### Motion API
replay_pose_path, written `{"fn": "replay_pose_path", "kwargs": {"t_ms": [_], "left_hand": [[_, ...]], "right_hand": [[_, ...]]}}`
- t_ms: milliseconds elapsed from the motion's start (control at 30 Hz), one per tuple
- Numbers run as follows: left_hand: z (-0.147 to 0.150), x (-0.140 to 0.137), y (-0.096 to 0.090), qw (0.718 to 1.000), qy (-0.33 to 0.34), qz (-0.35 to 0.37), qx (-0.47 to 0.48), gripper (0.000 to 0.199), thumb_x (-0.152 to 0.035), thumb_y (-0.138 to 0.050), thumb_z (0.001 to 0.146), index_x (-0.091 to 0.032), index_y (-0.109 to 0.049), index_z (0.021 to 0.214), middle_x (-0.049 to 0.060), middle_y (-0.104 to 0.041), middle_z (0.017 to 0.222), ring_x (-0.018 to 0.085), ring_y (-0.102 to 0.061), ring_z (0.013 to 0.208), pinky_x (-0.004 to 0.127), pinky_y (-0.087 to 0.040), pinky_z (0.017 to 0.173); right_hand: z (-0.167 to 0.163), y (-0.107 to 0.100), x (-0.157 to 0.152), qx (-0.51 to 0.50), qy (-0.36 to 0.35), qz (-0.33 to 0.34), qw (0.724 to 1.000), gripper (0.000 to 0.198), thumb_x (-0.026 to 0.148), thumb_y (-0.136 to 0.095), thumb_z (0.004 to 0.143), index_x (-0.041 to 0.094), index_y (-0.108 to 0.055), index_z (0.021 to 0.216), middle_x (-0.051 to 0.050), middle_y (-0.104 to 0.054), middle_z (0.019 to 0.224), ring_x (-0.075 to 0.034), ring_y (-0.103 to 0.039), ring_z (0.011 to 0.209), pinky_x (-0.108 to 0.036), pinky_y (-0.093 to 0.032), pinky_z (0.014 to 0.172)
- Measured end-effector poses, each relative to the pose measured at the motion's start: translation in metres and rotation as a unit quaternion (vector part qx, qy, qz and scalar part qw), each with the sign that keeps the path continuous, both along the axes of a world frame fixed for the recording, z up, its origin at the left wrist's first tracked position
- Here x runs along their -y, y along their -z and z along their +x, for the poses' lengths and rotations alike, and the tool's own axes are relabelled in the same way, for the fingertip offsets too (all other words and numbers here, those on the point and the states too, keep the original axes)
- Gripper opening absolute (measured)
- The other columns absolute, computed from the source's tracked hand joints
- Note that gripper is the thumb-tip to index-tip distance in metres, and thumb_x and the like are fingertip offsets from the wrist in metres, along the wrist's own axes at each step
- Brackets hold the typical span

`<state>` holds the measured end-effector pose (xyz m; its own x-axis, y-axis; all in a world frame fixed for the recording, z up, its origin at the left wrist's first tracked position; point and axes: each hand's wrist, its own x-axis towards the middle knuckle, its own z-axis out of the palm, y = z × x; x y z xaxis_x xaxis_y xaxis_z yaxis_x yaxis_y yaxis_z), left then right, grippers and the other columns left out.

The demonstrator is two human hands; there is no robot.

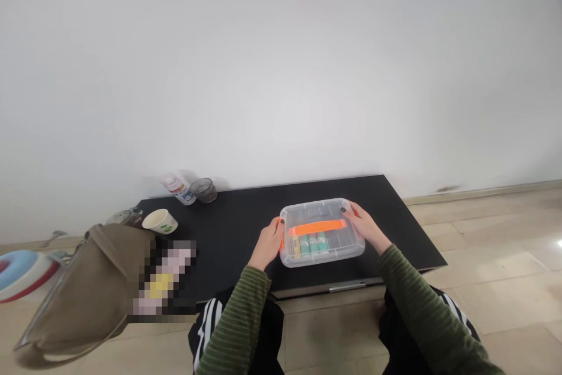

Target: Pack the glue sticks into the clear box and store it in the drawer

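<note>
A clear plastic storage box [322, 252] with a lid and an orange carrying handle [317, 227] is between my hands, over the black table. Through the lid I see several small green-and-white packs and something yellowish along the near side. My left hand [267, 241] grips the box's left side at an orange latch, thumb on the lid's edge. On the right end, my right hand [365, 224] is wrapped round the other orange latch, with its thumb on the lid. The fingers beneath each side are partly hidden. Whether the box rests fully on the table I cannot tell.
The low black table [237, 217] stands against a white wall. At its left are a paper cup [160, 221], a dark glass bowl [204, 190], a pink-capped bottle [178, 188] and a brown bag [94, 281]. A pixelated patch covers something beside the bag. A drawer handle [346, 286] shows in front.
</note>
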<state>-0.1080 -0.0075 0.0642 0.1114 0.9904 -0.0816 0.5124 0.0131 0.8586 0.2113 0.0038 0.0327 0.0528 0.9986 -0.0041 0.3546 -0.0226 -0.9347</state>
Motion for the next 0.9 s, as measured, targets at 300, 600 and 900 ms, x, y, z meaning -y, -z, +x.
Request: {"fn": "replay_pose_path", "kwargs": {"t_ms": [300,600,900], "left_hand": [[0.004,-0.007,0.014,0.987,-0.010,0.026,0.157,0.038,-0.041,-0.039,0.093,-0.017,-0.066,0.106,0.005,-0.070,0.095,0.016,-0.061,0.078,0.026,-0.047,0.071],[0.010,-0.011,0.016,0.990,-0.039,0.027,0.136,0.032,-0.038,-0.042,0.088,-0.019,-0.066,0.099,0.004,-0.069,0.090,0.017,-0.060,0.077,0.026,-0.047,0.070],[-0.010,-0.018,0.012,0.974,-0.143,0.014,0.174,0.031,-0.040,-0.048,0.082,-0.019,-0.064,0.097,-0.002,-0.060,0.068,0.013,-0.051,0.053,0.023,-0.041,0.051]], "right_hand": [[0.005,-0.007,0.004,0.016,0.044,0.001,0.999,0.038,0.039,-0.054,0.088,0.026,-0.070,0.119,-0.004,-0.071,0.123,-0.025,-0.065,0.113,-0.039,-0.049,0.099],[-0.001,-0.021,0.022,0.028,0.078,0.088,0.993,0.039,0.042,-0.055,0.089,0.024,-0.068,0.121,-0.002,-0.075,0.100,-0.022,-0.068,0.090,-0.033,-0.054,0.081],[0.061,-0.030,0.021,-0.237,0.300,0.288,0.878,0.050,0.048,-0.070,0.083,0.024,-0.050,0.123,-0.004,-0.069,0.102,-0.014,-0.068,0.073,-0.031,-0.058,0.069]]}}
